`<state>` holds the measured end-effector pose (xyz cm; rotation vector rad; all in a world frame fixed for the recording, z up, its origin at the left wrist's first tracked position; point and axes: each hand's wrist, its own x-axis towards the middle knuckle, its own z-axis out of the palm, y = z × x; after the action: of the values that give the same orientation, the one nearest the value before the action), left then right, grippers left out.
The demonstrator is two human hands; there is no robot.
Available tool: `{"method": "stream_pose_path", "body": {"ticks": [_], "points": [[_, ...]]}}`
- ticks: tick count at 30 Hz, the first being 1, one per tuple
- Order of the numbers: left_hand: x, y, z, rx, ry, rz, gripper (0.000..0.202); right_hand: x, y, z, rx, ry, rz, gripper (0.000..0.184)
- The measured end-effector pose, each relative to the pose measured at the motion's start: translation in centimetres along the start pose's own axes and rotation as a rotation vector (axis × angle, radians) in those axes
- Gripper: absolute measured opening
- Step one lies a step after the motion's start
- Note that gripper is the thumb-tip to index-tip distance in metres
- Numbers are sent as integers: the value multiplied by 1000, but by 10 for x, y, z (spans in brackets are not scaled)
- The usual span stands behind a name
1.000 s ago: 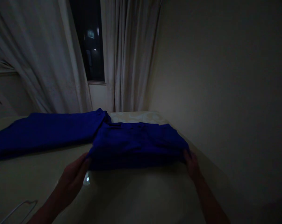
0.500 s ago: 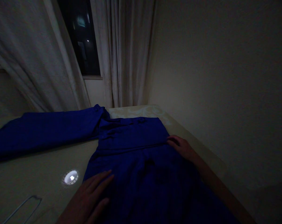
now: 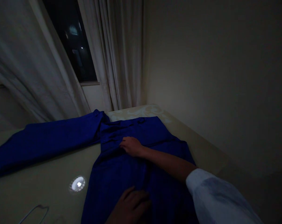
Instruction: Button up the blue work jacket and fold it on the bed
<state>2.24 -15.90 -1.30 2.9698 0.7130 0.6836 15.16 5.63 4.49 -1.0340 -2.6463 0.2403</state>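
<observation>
A dark blue garment [image 3: 117, 177] with a broad waistband lies spread over the glossy surface in front of me; its exact kind is hard to tell in the dim light. Across its waist reaches my right hand [image 3: 131, 146], fingers curled down and closed on the cloth near the left side of the waistband. Lower on the same garment, my left hand [image 3: 131, 207] rests close to the bottom of the view, fingers apart and slightly blurred. Folded long and flat, a second blue garment [image 3: 54, 137] touches the first one's upper left corner.
The pale, glossy surface [image 3: 54, 174] reflects a round lamp [image 3: 77, 184]. A thin wire hanger [image 3: 39, 207] lies at the lower left. Light curtains [image 3: 122, 56] hang beside a dark window [image 3: 73, 46], and a plain wall [image 3: 201, 77] borders the right side.
My right hand has moved from the garment's right edge leftward across its waist. My left hand has slid right and down, from the left edge onto the cloth. The view has shifted slightly.
</observation>
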Motion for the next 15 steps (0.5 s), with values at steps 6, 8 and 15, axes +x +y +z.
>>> {"method": "stream_pose_path", "body": {"ticks": [6,8,15], "points": [[0,-7,-5,-68,29,41,25,-56,80,-64,377,458,101,11],[5,-8,-6,-162,38,-20,25,-81,91,-66,390,411,116,12],[32,-72,-38,-39,221,-620,23,-114,63,-22,383,160,225,34]]}}
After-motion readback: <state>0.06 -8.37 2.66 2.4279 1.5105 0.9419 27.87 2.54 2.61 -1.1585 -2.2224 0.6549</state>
